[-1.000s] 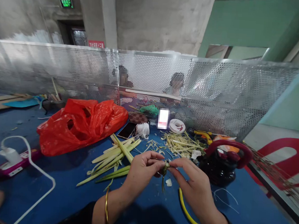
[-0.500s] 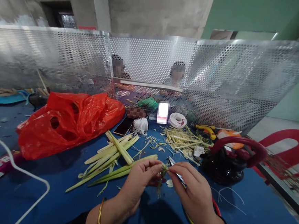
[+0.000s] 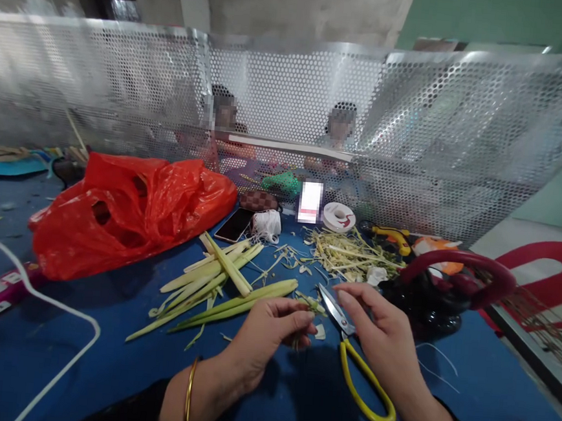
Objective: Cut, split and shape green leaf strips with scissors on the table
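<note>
My left hand [image 3: 271, 330] pinches a small green woven leaf piece [image 3: 311, 304] between thumb and fingers, low over the blue table [image 3: 104, 352]. My right hand [image 3: 381, 332] has let go of it and hovers with fingers loosely spread just right of the yellow-handled scissors [image 3: 354, 362], which lie on the table between both hands. A bundle of long green leaf strips [image 3: 217, 283] lies just left of my left hand.
A red plastic bag [image 3: 130, 211] sits at the left, a dark basket with a red handle [image 3: 444, 291] at the right. A pile of leaf trimmings [image 3: 350, 255], phone [image 3: 234, 225], white string [image 3: 267, 226] and tape roll [image 3: 339, 216] lie before a perforated metal screen [image 3: 289, 107]; two people sit behind it.
My right hand has released the leaf piece and moved right, opening up. The scissors now show fully on the table. The view tilted downward.
</note>
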The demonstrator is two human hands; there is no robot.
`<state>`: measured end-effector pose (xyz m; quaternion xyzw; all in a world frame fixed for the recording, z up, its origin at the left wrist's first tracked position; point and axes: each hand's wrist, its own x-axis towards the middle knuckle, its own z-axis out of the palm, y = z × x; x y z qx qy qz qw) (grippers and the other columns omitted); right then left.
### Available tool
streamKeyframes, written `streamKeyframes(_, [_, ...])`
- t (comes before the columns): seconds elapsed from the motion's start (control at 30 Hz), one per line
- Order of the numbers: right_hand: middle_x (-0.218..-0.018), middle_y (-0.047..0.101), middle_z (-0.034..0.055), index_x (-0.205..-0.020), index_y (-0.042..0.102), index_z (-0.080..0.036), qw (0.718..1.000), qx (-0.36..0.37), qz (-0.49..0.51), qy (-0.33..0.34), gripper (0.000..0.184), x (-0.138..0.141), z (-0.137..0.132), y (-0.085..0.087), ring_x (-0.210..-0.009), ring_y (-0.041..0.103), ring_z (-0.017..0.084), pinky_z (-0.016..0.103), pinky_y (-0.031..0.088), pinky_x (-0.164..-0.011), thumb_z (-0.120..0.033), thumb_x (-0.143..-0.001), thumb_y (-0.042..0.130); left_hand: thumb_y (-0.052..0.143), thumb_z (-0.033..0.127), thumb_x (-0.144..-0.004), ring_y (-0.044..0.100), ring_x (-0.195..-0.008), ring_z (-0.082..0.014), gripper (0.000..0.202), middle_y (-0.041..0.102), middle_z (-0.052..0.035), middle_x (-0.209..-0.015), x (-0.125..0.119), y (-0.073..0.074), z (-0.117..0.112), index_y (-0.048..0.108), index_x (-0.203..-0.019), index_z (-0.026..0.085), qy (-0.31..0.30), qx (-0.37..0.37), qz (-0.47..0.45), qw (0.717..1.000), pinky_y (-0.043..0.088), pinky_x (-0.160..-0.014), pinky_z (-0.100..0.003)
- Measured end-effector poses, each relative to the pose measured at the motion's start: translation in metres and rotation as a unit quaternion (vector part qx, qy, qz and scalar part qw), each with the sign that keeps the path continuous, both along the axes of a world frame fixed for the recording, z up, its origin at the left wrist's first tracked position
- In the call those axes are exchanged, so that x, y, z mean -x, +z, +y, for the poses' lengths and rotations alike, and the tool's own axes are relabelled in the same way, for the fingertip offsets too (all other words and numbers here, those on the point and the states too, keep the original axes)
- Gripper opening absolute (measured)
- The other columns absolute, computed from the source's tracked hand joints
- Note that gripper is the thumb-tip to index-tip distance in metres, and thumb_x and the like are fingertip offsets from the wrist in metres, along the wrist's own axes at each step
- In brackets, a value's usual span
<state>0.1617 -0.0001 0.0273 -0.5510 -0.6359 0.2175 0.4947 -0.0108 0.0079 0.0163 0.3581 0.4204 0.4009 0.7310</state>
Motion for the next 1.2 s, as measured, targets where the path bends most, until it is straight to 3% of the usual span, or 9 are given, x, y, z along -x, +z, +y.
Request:
streamKeyframes(0.13, [-0.066, 0.065, 0.0023, -0.071, 0.067, -0.017, 0.984, 0.139, 0.089, 0.067, 0.029, 0.002, 0.005, -0.002, -0.065, 0.058, 0.018, 0.029, 0.048, -0.063, -0.045, -0.078, 0.063, 0.079, 0.032, -0.067, 0.057, -0.053, -0.0081, 0.023, 0.067, -0.0035, -0.067, -0.001, -0.006, 0.000, 0.070, -0.073, 0.012, -0.040, 0.006, 0.004, 0.999, 0.042, -0.054, -0.020])
streamKeyframes(0.27, [-0.060, 0.061, 0.0001, -0.063, 0.065, -0.016, 0.967, 0.199, 0.130, 0.086, 0.030, 0.007, 0.004, -0.007, -0.060, 0.054, 0.015, 0.028, 0.044, -0.061, -0.044, -0.073, 0.068, 0.073, 0.045, -0.073, 0.058, -0.053, -0.0088, 0.033, 0.068, -0.0056, -0.069, 0.000, -0.010, 0.000, 0.070, -0.075, 0.011, -0.063, 0.025, -0.002, 0.998, 0.042, -0.053, -0.020])
streamKeyframes(0.37, [-0.059, 0.059, -0.0011, -0.062, 0.064, -0.016, 0.965, 0.194, 0.165, 0.067, 0.029, 0.007, 0.003, -0.009, -0.060, 0.052, 0.014, 0.028, 0.043, -0.062, -0.043, -0.072, 0.069, 0.068, 0.051, -0.075, 0.060, -0.055, -0.0102, 0.038, 0.069, -0.0063, -0.070, 0.000, -0.011, 0.000, 0.070, -0.081, 0.013, -0.067, 0.039, -0.009, 0.997, 0.043, -0.054, -0.021])
streamKeyframes(0.53, [-0.057, 0.053, -0.0035, -0.060, 0.061, -0.016, 0.964, 0.180, 0.188, 0.050, 0.030, 0.007, 0.003, -0.009, -0.057, 0.047, 0.012, 0.026, 0.039, -0.059, -0.043, -0.073, 0.069, 0.075, 0.040, -0.071, 0.057, -0.053, -0.0081, 0.028, 0.067, -0.0039, -0.066, -0.001, -0.009, -0.001, 0.068, -0.067, 0.012, -0.072, 0.011, 0.037, 0.997, 0.042, -0.055, -0.020])
streamKeyframes(0.77, [-0.060, 0.060, -0.0007, -0.063, 0.065, -0.015, 0.944, 0.237, 0.209, 0.097, 0.029, 0.012, 0.002, -0.005, -0.061, 0.054, 0.013, 0.028, 0.043, -0.064, -0.042, -0.069, 0.073, 0.077, 0.037, -0.067, 0.055, -0.051, -0.0080, 0.025, 0.067, -0.0026, -0.063, -0.001, -0.009, 0.000, 0.070, -0.070, 0.013, -0.054, 0.017, 0.042, 0.998, 0.042, -0.055, -0.021])
streamKeyframes(1.2, [-0.057, 0.059, -0.0024, -0.063, 0.064, -0.018, 0.957, 0.201, 0.203, 0.043, 0.025, 0.018, 0.001, -0.025, -0.057, 0.051, 0.013, 0.028, 0.039, -0.059, -0.040, -0.072, 0.071, 0.084, 0.037, -0.056, 0.056, -0.050, -0.0093, 0.030, 0.069, -0.0036, -0.059, -0.008, -0.014, -0.004, 0.065, -0.059, 0.014, -0.046, 0.041, 0.048, 0.997, 0.042, -0.057, -0.023])
